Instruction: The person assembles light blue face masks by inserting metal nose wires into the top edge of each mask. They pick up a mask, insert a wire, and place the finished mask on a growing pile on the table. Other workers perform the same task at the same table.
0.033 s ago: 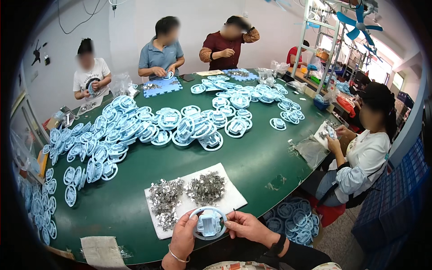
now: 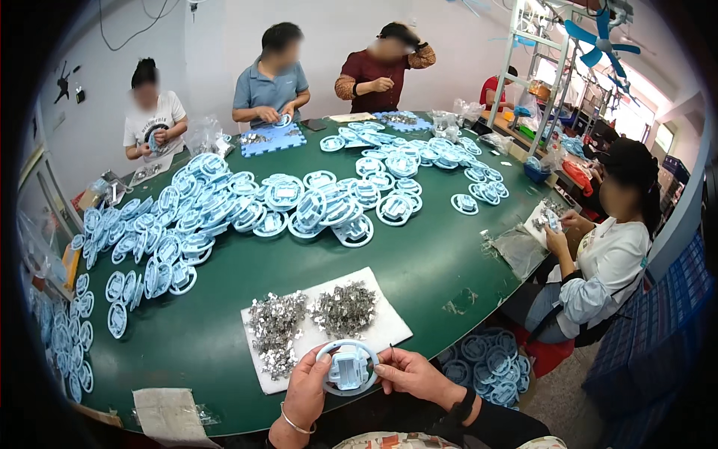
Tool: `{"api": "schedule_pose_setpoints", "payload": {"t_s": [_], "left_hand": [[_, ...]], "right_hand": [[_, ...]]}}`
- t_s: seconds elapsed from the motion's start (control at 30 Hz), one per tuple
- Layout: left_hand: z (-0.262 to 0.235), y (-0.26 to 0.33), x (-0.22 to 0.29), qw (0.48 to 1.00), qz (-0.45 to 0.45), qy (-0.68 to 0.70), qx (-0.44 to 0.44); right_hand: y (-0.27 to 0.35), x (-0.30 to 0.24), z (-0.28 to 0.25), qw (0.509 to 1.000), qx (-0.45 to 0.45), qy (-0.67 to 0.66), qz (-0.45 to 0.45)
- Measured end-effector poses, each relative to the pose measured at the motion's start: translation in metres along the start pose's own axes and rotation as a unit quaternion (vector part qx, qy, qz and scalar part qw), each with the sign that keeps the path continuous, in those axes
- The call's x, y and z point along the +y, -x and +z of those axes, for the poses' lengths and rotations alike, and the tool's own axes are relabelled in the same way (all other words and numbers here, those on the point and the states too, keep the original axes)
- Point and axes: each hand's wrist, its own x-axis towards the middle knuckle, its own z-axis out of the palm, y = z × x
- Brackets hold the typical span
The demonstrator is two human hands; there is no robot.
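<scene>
My left hand (image 2: 305,385) grips the left rim of a light-blue plastic ring-shaped part (image 2: 348,369) with a boxy battery-compartment-like centre. The part is held upright above the near table edge, its recessed side toward me. At its right rim is my right hand (image 2: 407,378), fingers closed, thumb against the ring. A thin dark stick-like tool (image 2: 392,347) pokes up from the right fingers; its kind and lower end are hidden. Just beyond, a white foam pad (image 2: 383,331) bears two heaps of small metal pieces, a left heap (image 2: 275,329) and a right heap (image 2: 344,308).
A large pile of the same blue parts (image 2: 284,193) spreads across the green table (image 2: 224,262). More fill a container (image 2: 490,367) below the right edge. Several people work around the table, one person (image 2: 598,232) at the right. Cardboard (image 2: 170,415) lies at the near left edge.
The view has shifted very slightly. Both hands keep the same hold on the ring-shaped part.
</scene>
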Motion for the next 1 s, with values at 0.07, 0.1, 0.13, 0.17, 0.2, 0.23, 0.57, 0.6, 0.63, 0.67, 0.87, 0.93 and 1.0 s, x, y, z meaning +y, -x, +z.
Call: {"api": "schedule_pose_setpoints", "payload": {"t_s": [0.07,0.1,0.13,0.17,0.2,0.23,0.57,0.6,0.63,0.67,0.87,0.93,1.0], "left_hand": [[0.004,-0.001,0.001,1.0,-0.017,0.015,-0.014],[0.004,-0.002,0.001,1.0,-0.028,-0.001,-0.013],[0.002,-0.001,0.0,0.999,-0.043,-0.017,-0.013],[0.0,0.001,0.001,0.999,-0.043,-0.019,-0.015],[-0.002,0.003,0.0,0.999,-0.044,-0.022,-0.018],[-0.003,0.009,0.003,0.999,-0.049,-0.018,-0.015],[-0.017,-0.001,0.011,0.999,-0.049,0.005,-0.009],[-0.018,-0.002,0.009,0.999,-0.045,0.012,-0.005],[-0.02,-0.004,0.007,0.999,-0.041,0.02,0.0],[-0.02,-0.005,0.006,0.999,-0.037,0.025,0.005],[-0.016,0.002,0.009,0.999,-0.036,-0.03,0.003],[-0.018,0.006,0.008,0.998,-0.042,-0.041,-0.007],[-0.02,0.009,0.011,0.996,-0.058,-0.065,-0.023]], "right_hand": [[0.002,-0.001,-0.001,1.0,0.009,0.001,0.009],[0.003,0.0,-0.002,1.0,0.021,0.021,0.008],[0.006,0.001,-0.001,0.999,0.032,0.04,0.009],[0.006,-0.002,0.002,0.998,0.031,0.054,0.003],[0.007,-0.005,0.005,0.997,0.031,0.069,-0.002],[0.012,-0.006,0.01,0.997,0.033,0.075,-0.003],[0.002,-0.021,0.017,0.989,0.064,0.134,-0.022],[0.001,-0.024,0.016,0.988,0.067,0.135,-0.023],[0.001,-0.027,0.014,0.988,0.07,0.136,-0.025],[0.001,-0.03,0.013,0.988,0.073,0.136,-0.027],[-0.005,-0.039,0.006,0.959,0.109,0.247,-0.083],[-0.011,-0.043,0.008,0.926,0.124,0.338,-0.111],[-0.02,-0.045,0.005,0.883,0.128,0.421,-0.164]]}}
